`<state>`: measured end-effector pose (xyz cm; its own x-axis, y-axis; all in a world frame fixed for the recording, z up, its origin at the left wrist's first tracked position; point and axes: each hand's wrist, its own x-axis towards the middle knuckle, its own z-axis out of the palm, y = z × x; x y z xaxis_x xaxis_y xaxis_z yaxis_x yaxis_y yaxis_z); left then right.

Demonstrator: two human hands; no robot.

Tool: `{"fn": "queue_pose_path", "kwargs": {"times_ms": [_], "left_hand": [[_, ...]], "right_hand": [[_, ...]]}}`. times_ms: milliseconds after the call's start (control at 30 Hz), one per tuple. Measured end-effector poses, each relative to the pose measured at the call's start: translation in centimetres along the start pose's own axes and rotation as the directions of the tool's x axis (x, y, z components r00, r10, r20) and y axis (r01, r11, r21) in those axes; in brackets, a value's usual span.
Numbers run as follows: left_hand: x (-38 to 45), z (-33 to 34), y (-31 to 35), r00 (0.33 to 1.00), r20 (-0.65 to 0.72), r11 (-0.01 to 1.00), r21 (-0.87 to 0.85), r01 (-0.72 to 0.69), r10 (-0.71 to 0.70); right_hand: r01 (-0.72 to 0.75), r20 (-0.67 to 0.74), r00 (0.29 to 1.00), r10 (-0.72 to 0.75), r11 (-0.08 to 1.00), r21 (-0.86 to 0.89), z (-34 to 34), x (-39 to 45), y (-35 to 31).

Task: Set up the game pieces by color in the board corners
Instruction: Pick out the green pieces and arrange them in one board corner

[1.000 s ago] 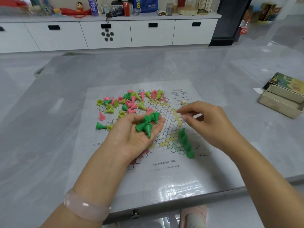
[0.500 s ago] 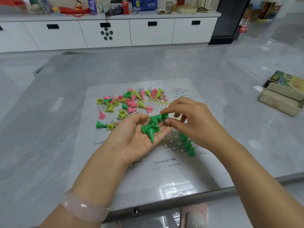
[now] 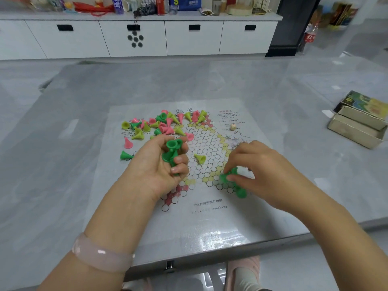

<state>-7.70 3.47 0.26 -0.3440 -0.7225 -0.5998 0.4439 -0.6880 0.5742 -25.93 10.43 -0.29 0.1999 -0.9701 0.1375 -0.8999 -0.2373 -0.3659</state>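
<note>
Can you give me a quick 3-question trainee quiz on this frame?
1. True or false: the left hand grips several dark green pieces.
2. Multiple choice: what lies alone on the honeycomb grid between the two hands? A) a pink piece B) a yellow-green piece C) the die
3. Fill in: the right hand sets a dark green piece at the board's ____ corner, as the camera sees it: near-right or far-left.

Key: 1 true; 2 B; 3 near-right. The die sits farther back, beside the printed text.
</note>
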Motion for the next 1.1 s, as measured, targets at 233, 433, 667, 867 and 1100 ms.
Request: {"fn": "queue_pose_path", "kwargs": {"times_ms": [233, 433, 667, 867, 1100], "left_hand": [[-0.1, 0.1, -0.3, 1.000, -0.006, 1.000, 0.003, -0.010, 0.010], [-0.1, 0.1, -0.1, 1.000, -0.006, 1.000, 0.002, -0.019, 0.019], [-0.1, 0.0, -0.1, 1.000, -0.008, 1.000, 0.009, -0.023, 0.023], [-0.1, 0.1, -0.2, 0.998, 0.068, 0.995, -0.102, 0.004, 0.003], [-0.2, 0.9, -1.8, 0.954, 0.276, 0.986, -0.078, 0.145, -0.118]], "right_hand": [[0.038, -0.032, 0.999, -0.042, 0.993, -0.112, 1.7, -0.7, 0.5], [-0.020, 0.010, 1.000, 0.021, 0.996, -0.091, 1.6, -0.8, 0.4], [-0.030, 0.054, 0.998, 0.035, 0.995, -0.093, 1.3, -0.9, 0.2], [-0.045, -0.010, 0.999, 0.045, 0.999, 0.015, 0.4, -0.9, 0.4], [0.048, -0.288, 0.958, -0.011, 0.991, 0.123, 0.6, 0.7, -1.7]]}}
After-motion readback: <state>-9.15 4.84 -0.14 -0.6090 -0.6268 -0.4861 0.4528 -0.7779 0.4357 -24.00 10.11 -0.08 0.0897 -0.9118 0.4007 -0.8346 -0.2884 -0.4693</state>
